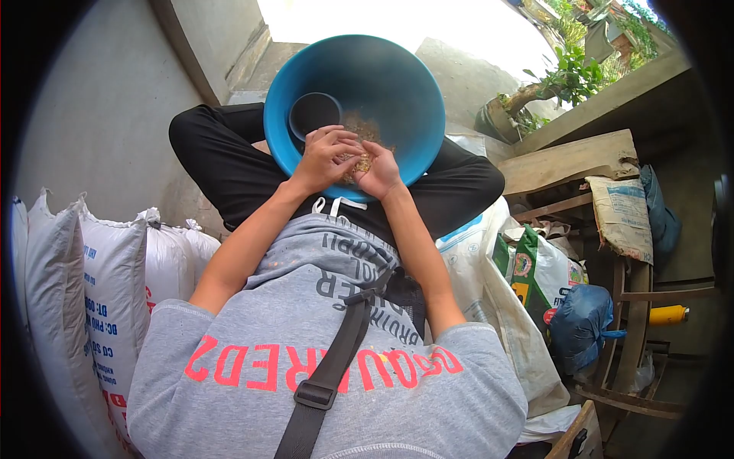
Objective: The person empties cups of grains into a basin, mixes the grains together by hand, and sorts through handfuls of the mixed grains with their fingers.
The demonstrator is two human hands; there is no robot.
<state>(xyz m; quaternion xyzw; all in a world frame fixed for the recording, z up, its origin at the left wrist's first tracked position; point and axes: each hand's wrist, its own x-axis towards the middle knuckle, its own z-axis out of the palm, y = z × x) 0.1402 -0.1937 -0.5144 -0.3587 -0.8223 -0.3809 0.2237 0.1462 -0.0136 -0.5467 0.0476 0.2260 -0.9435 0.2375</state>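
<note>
A wide, round, blue plastic basin (417, 92) sits on a black-trousered lap (459, 177), likely catching the loose tan-brown flakes (359, 125) inside. Over it, left hand (330, 157): fingers curled, slightly parted; right hand (380, 171): seemingly cupped; pinching can't be told.

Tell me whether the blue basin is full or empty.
Neither: the blue basin is partly filled. Loose brownish bits lie low inside it, near a dark bowl, and much of its inside shows bare.

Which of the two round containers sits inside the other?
The small dark container, just beyond the left hand; the wide blue basin surrounds it and is much larger.
</note>
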